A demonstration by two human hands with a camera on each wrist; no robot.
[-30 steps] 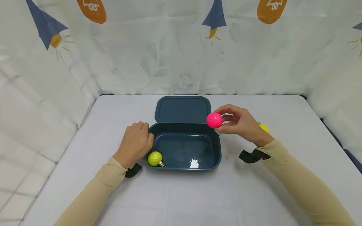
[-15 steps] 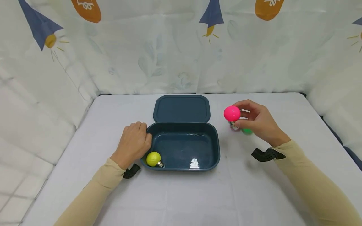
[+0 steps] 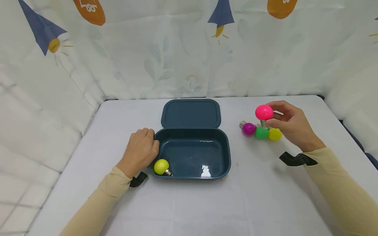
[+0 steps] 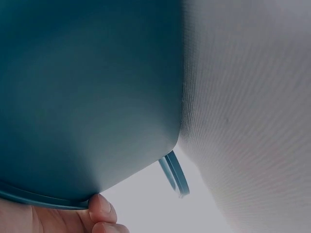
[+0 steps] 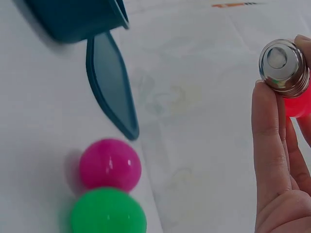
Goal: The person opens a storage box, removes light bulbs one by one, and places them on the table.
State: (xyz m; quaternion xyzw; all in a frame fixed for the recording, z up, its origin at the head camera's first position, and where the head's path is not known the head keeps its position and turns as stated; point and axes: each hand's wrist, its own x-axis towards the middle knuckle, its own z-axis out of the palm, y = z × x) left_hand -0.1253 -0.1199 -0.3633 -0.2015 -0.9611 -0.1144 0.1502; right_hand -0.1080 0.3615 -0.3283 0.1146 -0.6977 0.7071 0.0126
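My left hand (image 3: 141,149) grips the left rim of a dark blue rectangular box (image 3: 195,178); in the left wrist view its fingertips (image 4: 101,208) curl over the rim. A yellow light bulb (image 3: 161,167) with a metal screw base lies in the box's front left corner. My right hand (image 3: 292,124) pinches a pink light bulb (image 3: 264,112), round end up, above the table on the right. Its metal base (image 5: 282,65) shows between the fingers in the right wrist view. Below it lie a purple bulb (image 3: 248,129), a green bulb (image 3: 261,132) and another yellow bulb (image 3: 275,134).
The box's flat dark blue lid (image 3: 191,113) lies directly behind it. A white cloth covers the table (image 3: 206,209). A pale patterned curtain (image 3: 177,59) hangs along the back and sides.
My right hand has moved right with the pink bulb, away from the box to over the loose bulbs, uncovering the purple and green ones. My left hand stays on the rim.
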